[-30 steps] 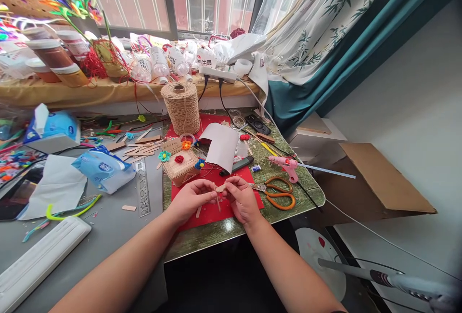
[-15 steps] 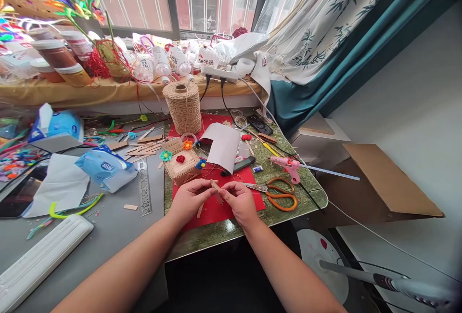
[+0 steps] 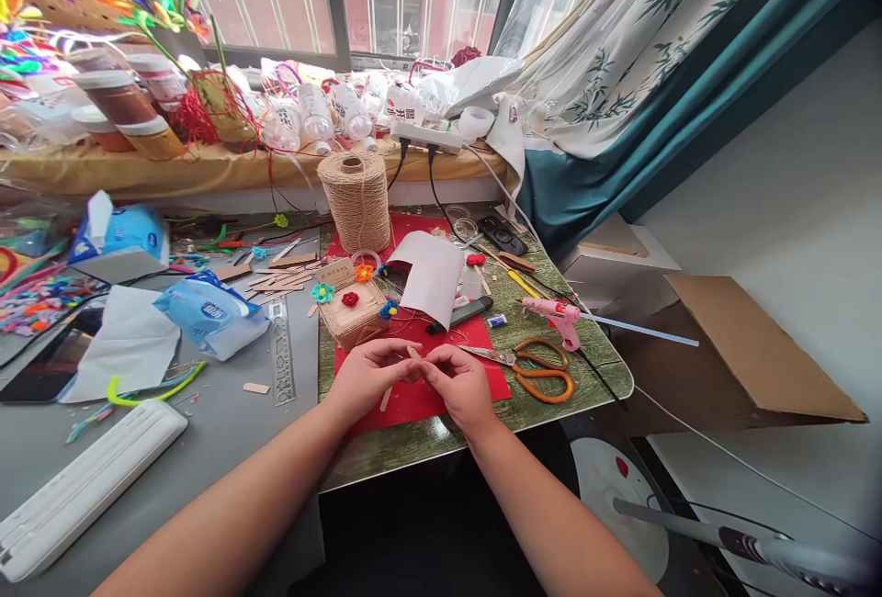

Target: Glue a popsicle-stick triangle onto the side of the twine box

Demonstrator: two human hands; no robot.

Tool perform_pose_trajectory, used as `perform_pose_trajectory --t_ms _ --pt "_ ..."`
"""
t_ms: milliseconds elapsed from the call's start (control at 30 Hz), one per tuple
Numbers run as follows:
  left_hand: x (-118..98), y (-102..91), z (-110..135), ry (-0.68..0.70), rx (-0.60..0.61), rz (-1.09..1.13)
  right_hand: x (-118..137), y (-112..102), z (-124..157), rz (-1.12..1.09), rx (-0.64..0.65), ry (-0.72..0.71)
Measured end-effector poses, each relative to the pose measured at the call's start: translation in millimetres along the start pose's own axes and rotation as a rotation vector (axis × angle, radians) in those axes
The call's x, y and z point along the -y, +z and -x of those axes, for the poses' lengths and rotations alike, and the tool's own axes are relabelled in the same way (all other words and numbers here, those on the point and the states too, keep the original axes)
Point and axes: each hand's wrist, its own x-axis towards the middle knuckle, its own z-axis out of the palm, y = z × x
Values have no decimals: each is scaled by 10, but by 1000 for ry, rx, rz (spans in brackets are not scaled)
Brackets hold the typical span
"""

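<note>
Over the red sheet (image 3: 412, 411), my left hand (image 3: 367, 383) and my right hand (image 3: 460, 388) meet with fingertips pinched together. Between them is a small wooden craft stick (image 3: 412, 353), mostly covered by the fingers. Another pale stick (image 3: 386, 399) lies on the sheet below my left hand. Just beyond my hands sits a twine-wrapped box (image 3: 353, 319) with small colourful flowers on it. To the right of my right hand lie scissors with orange handles (image 3: 544, 371), blades pointing at it.
Behind the box stands a big twine spool (image 3: 354, 202) beside a curled white paper (image 3: 433, 280). A pink glue gun (image 3: 555, 314) rests near the table's right edge. Loose sticks (image 3: 284, 279), a clear stencil ruler (image 3: 282, 354) and a blue tissue pack (image 3: 212, 314) are on the left.
The craft stick has turned between my fingers and shows less now. My fingertips have drawn closer together. The whole view has shifted slightly, so things appear a little further right.
</note>
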Motion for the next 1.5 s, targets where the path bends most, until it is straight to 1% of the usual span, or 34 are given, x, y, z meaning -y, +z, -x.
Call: perform_pose_trajectory --t_ms 100,200,267,467,600,700,800,967,1133,1433,1500 --pt "-27 4 9 44 -6 -36 -2 6 15 16 5 -27" --pt "-56 15 17 105 -55 -40 12 37 26 28 20 -32" --pt "-55 21 17 117 -66 -17 24 57 27 41 25 -41" --pt "16 30 10 142 -48 81 64 63 35 48 23 -93" --pt "27 39 8 148 -30 119 95 51 68 147 12 -205" --pt "30 48 19 192 -24 156 93 51 97 233 3 -294" --pt "44 52 42 246 -37 138 85 53 121 267 8 -330" --pt "62 43 59 285 -43 83 97 50 138 265 23 -348" --pt "61 38 58 280 -31 79 103 57 125 248 23 -333" --pt "96 0 42 260 -57 -5 100 46 114 259 34 -318" --pt "89 3 35 256 -62 11 99 44 115 262 39 -318"
